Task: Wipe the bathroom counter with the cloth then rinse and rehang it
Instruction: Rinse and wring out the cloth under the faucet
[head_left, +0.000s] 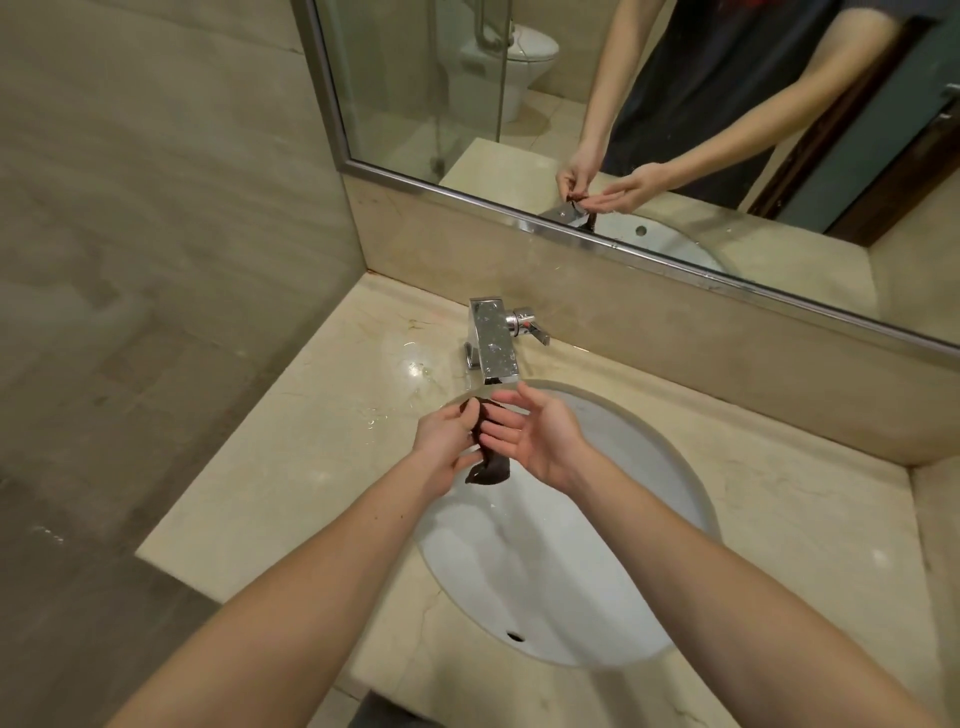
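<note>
A small dark brown cloth (489, 469) hangs in a twisted strip over the white oval sink (623, 545), just below the chrome faucet spout (493, 340). My left hand (444, 441) pinches the cloth's upper part between its fingers. Beside it, my right hand (537, 439) is spread palm-up, its fingertips touching the cloth. No water stream is visible from the spout. The beige marble counter (291, 462) surrounds the sink, with a wet sheen left of the faucet.
A large mirror (675, 104) runs along the back wall and reflects my arms, a toilet and a glass partition. The faucet lever (535, 327) points right. A tiled wall stands to the left; the counter edge drops off at the lower left.
</note>
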